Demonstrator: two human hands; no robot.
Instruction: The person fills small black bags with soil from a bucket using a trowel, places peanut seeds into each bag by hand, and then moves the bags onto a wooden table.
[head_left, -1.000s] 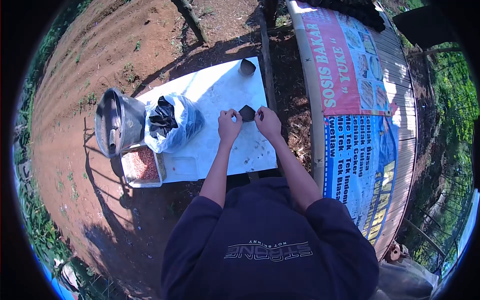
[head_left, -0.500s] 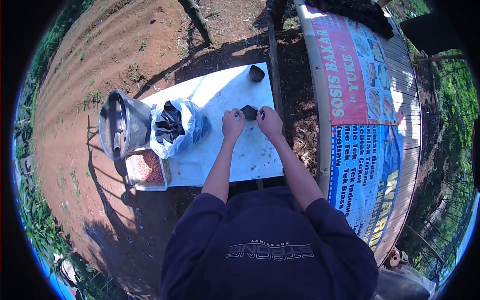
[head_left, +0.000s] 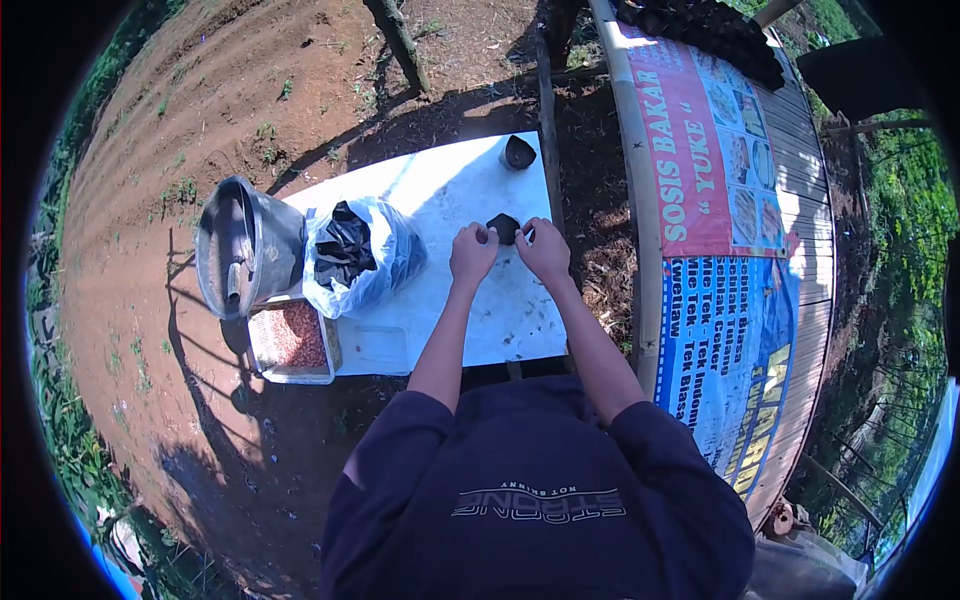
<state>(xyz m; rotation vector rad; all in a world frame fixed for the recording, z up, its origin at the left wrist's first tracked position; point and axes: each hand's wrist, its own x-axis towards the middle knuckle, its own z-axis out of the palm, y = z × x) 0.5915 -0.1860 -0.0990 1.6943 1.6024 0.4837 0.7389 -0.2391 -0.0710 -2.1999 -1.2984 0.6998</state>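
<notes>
Head camera view, looking down: a white tabletop (head_left: 525, 325) stands outdoors on bare reddish-brown soil (head_left: 140, 240), partly in bright sun and partly in shade. Dark crumbs and smudges are scattered over its nearer right area. Beyond the far edge, a wooden post (head_left: 398, 50) rises from the ground. Along the right runs a slatted platform (head_left: 812, 190), draped with a red banner (head_left: 688, 150) reading "SOSIS BAKAR" and a blue banner (head_left: 730, 340) listing dishes; green plants (head_left: 915, 200) grow past it.

On the left part of the table, a translucent plastic bag (head_left: 402, 255) holds crumpled black plastic (head_left: 343, 245). Just beside it is a dark bucket (head_left: 277, 245), and nearer the person a clear container (head_left: 327, 376) of small reddish grains (head_left: 298, 335), with a shallow clear tray (head_left: 382, 350) next to it.

Near the right edge of the table, between the two hands, is a small black pouch (head_left: 505, 229). It looks matte, thin-walled and roughly angular at the rim; its contents are too dark to tell. The left hand (head_left: 474, 250) pinches one side between thumb and fingers, the right hand (head_left: 545, 250) the opposite side. Farther back, near the far corner, a similar black pouch stands upright (head_left: 519, 153), apart from both hands.
</notes>
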